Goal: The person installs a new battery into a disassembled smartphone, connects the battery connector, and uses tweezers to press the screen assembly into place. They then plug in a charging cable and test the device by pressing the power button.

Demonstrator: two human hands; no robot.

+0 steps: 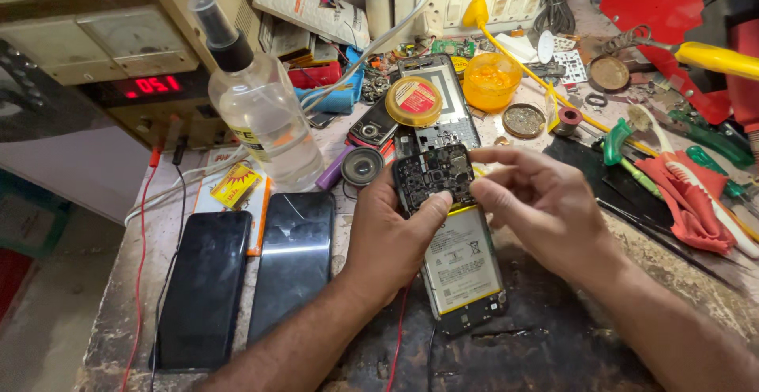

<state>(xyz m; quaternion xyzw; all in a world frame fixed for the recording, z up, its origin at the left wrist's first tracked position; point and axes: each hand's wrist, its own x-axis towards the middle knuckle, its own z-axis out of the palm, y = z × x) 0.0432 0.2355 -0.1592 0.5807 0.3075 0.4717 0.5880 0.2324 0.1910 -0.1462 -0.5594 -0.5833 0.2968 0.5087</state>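
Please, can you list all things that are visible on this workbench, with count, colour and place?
opened phone: one, black with white battery, centre, held
dark phones: two, black, left, lying flat
spray bottle: one, clear, back left
power supply: one, beige, far left
yellow pot: one, back centre
round tin: one, yellow and red, behind the opened phone
red cloth: one, right
left hand: grips the opened phone
right hand: fingers at its top

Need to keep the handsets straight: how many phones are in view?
4, maybe more under clutter. Opened phone in the left hand; two dark phones lie face-up at left; one stripped phone frame lies behind, beneath a yellow tin.
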